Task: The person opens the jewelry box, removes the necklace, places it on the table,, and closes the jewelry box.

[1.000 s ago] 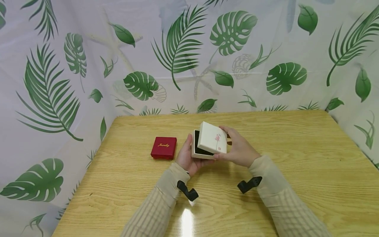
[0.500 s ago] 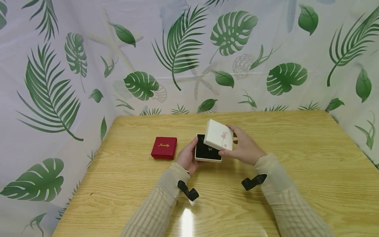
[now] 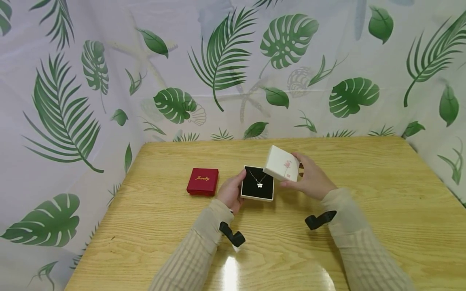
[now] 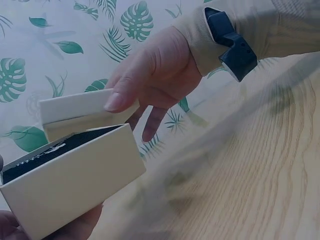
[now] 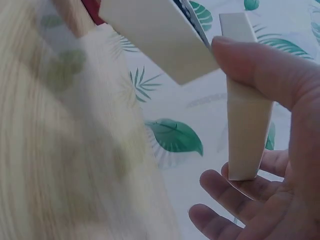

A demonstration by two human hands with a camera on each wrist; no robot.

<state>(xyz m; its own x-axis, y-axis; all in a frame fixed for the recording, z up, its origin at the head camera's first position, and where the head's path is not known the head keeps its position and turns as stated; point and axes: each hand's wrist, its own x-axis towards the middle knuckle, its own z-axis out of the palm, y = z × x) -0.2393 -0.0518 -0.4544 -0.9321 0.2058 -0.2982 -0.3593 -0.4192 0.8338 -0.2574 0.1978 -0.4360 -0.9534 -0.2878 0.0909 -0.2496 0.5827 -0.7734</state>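
My left hand (image 3: 231,194) grips the white base of a jewelry box (image 3: 257,198) from its left side and below. Black padding (image 3: 251,190) fills the base, and a silver necklace (image 3: 259,185) with a butterfly pendant lies on it. Up and to the right, my right hand (image 3: 312,178) holds the white box lid (image 3: 279,162) tilted, thumb on its near edge and fingers at the far edge. A pink flower is printed on the lid. In the left wrist view the lid (image 4: 75,107) stands just behind the base (image 4: 80,180). The right wrist view shows the lid (image 5: 247,120) edge-on.
A closed red jewelry box (image 3: 202,181) with gold lettering sits on the wooden table (image 3: 164,226), left of my left hand. Behind the table hangs a white cloth (image 3: 233,52) printed with green leaves.
My right hand has lifted the lid off and carried it rightward, uncovering the black padding and necklace. The base has shifted slightly right and down in my left hand. The red box stays put.
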